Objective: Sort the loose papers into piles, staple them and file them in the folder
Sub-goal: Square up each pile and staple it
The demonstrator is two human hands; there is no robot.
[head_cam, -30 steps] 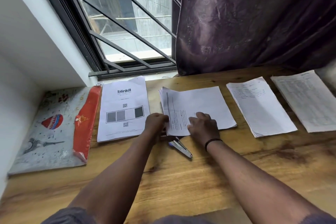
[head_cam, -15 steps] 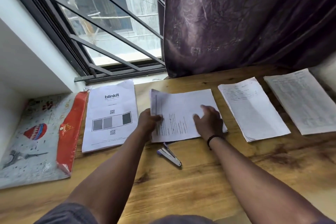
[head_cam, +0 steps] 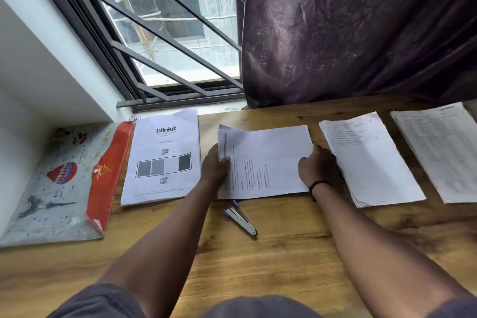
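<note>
Left hand point(head_cam: 215, 169) grips left edge of the middle pile point(head_cam: 265, 163), thumb over the top sheet, that edge lifted off the desk point(head_cam: 284, 253). Right hand point(head_cam: 318, 168) at the pile's right edge, fingers curled; whether it actually holds the paper cannot be told. Stapler point(head_cam: 241, 217) lies just in front of the pile, its far end tucked under the near edge. Blinkit pile point(head_cam: 162, 157) beside it on the left; folder point(head_cam: 62, 183) at desk's left end. Two further piles point(head_cam: 371, 160) point(head_cam: 438, 150) toward the right edge.

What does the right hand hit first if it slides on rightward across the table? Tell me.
Likely the neighbouring paper pile: the right hand, at the middle pile's right edge, already looks to be against it, though depth is unclear.
</note>
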